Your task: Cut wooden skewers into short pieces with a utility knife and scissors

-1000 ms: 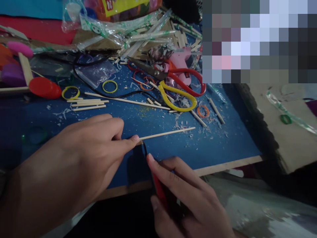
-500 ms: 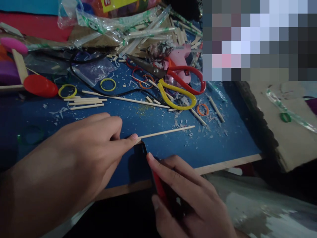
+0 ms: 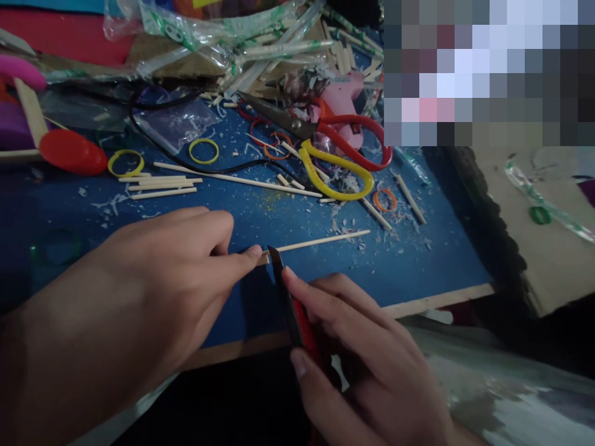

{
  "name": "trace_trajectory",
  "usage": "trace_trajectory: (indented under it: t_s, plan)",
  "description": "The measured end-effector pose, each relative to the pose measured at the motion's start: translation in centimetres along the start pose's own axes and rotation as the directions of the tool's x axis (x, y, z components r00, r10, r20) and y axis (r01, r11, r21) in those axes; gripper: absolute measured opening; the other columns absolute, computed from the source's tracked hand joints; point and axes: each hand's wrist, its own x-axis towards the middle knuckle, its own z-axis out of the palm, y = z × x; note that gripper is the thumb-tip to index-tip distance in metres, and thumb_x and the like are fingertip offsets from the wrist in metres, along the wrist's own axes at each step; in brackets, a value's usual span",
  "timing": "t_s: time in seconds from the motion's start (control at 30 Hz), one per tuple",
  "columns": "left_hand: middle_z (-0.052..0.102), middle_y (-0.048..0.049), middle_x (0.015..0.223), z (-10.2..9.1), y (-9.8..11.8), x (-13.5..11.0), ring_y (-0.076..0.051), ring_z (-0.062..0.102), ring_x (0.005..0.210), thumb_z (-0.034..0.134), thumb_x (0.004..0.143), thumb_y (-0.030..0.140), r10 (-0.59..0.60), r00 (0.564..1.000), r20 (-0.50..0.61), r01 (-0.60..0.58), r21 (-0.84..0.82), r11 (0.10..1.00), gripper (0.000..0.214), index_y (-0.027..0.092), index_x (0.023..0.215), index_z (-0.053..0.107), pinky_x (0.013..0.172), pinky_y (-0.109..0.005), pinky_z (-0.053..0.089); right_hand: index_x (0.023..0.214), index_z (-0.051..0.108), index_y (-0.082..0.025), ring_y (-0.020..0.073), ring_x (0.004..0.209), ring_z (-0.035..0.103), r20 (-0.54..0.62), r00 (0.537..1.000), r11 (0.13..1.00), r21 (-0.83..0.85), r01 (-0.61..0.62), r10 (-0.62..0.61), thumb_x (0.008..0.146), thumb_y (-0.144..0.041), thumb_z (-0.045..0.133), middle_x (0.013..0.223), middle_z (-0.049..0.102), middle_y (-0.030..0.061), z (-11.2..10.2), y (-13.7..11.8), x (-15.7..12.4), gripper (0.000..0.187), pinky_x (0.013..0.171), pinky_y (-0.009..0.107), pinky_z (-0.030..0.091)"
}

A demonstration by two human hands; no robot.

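My left hand (image 3: 153, 279) presses a thin wooden stick (image 3: 320, 241) down on the blue board (image 3: 418, 266), fingertips closed on its near end. My right hand (image 3: 357, 353) is wrapped round a red utility knife (image 3: 292, 303). Its dark blade tip rests on the stick right beside my left fingertip. The stick runs off to the right across the board, among pale wood shavings.
Scissors with one red and one yellow handle (image 3: 334, 155) lie behind the stick, by a pink glue gun (image 3: 341, 99). Rubber bands (image 3: 203, 150), several cut sticks (image 3: 158, 186), a black cord and plastic wrappers litter the back. A red lid (image 3: 72, 160) sits at the left. Cardboard (image 3: 548, 248) lies on the right.
The knife blade has shifted a little to the right and up along the stick. My left hand stays pressed on the stick's near end.
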Motion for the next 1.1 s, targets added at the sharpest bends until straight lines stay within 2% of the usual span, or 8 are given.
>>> trace_trajectory:
  t_s: [0.1,0.17,0.27,0.43,0.6,0.77,0.97,1.1]
  plan:
    - [0.040,0.0020,0.074,-0.3,0.2,0.5,-0.014,0.036,0.065,0.039,0.103,0.019,0.038,0.999,-0.032,-0.037,0.030,0.999,0.029,0.020,0.085,0.062,0.059,-0.029,0.025,0.141,0.057,-0.014,0.0154,0.084,0.068,0.005,1.000,1.000,-0.023,-0.015,0.015,0.087,-0.009,0.055,0.102,0.066,0.0060,0.1,-0.1,0.1,0.054,0.067,0.026,0.061]
    - [0.039,0.0022,0.073,-0.5,0.3,0.7,-0.014,0.036,0.064,0.040,0.104,0.026,0.057,0.998,-0.041,-0.056,0.027,0.998,0.029,0.020,0.082,0.059,0.058,-0.028,0.026,0.141,0.057,-0.016,0.0159,0.083,0.068,0.002,1.000,1.000,-0.028,-0.011,0.011,0.087,-0.010,0.055,0.101,0.066,0.0056,0.2,-0.1,0.0,0.054,0.066,0.026,0.061]
    - [0.040,0.0020,0.074,-0.8,0.2,0.8,-0.015,0.038,0.063,0.044,0.102,0.032,0.079,0.996,-0.035,-0.078,0.027,0.997,0.026,0.021,0.084,0.058,0.057,-0.029,0.028,0.142,0.057,-0.015,0.0154,0.078,0.067,0.004,1.000,1.000,-0.024,-0.015,0.015,0.087,-0.009,0.055,0.098,0.067,0.0052,0.2,-0.1,0.1,0.055,0.063,0.027,0.061]
    - [0.042,0.0015,0.074,-0.7,0.1,0.7,-0.016,0.040,0.064,0.045,0.101,0.029,0.079,0.996,-0.039,-0.079,0.015,0.997,0.024,0.021,0.082,0.059,0.057,-0.029,0.033,0.141,0.057,-0.015,0.0174,0.082,0.068,0.009,1.000,1.000,-0.013,-0.007,0.008,0.086,-0.008,0.055,0.100,0.067,0.0064,0.2,-0.2,0.1,0.056,0.065,0.029,0.062]
    - [0.042,0.0018,0.072,-0.8,0.1,0.8,-0.016,0.039,0.063,0.045,0.101,0.028,0.069,0.997,-0.030,-0.068,0.026,0.997,0.026,0.022,0.082,0.060,0.056,-0.029,0.030,0.140,0.058,-0.013,0.0151,0.082,0.067,0.003,1.000,1.000,-0.013,-0.013,0.013,0.086,-0.007,0.055,0.101,0.067,0.0061,0.2,-0.3,-0.1,0.054,0.065,0.026,0.061]
    - [0.041,0.0021,0.073,-0.7,0.1,0.9,-0.016,0.038,0.063,0.047,0.101,0.034,0.078,0.996,-0.033,-0.077,0.018,0.997,0.025,0.022,0.083,0.059,0.058,-0.029,0.028,0.140,0.058,-0.012,0.0147,0.081,0.066,0.000,1.000,1.000,-0.026,-0.013,0.013,0.086,-0.009,0.055,0.098,0.067,0.0055,0.1,-0.4,0.2,0.054,0.065,0.025,0.061]
    - [0.041,0.0016,0.073,-0.7,0.2,1.1,-0.016,0.039,0.064,0.042,0.101,0.032,0.066,0.997,-0.041,-0.066,0.016,0.998,0.029,0.022,0.081,0.060,0.059,-0.029,0.030,0.137,0.061,-0.013,0.0151,0.080,0.067,-0.024,0.999,0.998,-0.063,-0.025,0.024,0.086,-0.009,0.054,0.097,0.068,0.0050,0.3,-0.7,0.6,0.051,0.064,0.025,0.061]
    - [0.042,0.0014,0.070,-0.9,0.4,1.2,-0.016,0.039,0.063,0.041,0.102,0.041,0.063,0.997,-0.035,-0.062,0.013,0.998,0.036,0.022,0.082,0.064,0.057,-0.030,0.029,0.134,0.063,-0.013,0.0151,0.077,0.066,-0.012,1.000,0.995,-0.097,-0.014,0.013,0.086,-0.011,0.055,0.096,0.068,0.0050,0.4,-1.0,0.9,0.048,0.060,0.025,0.059]
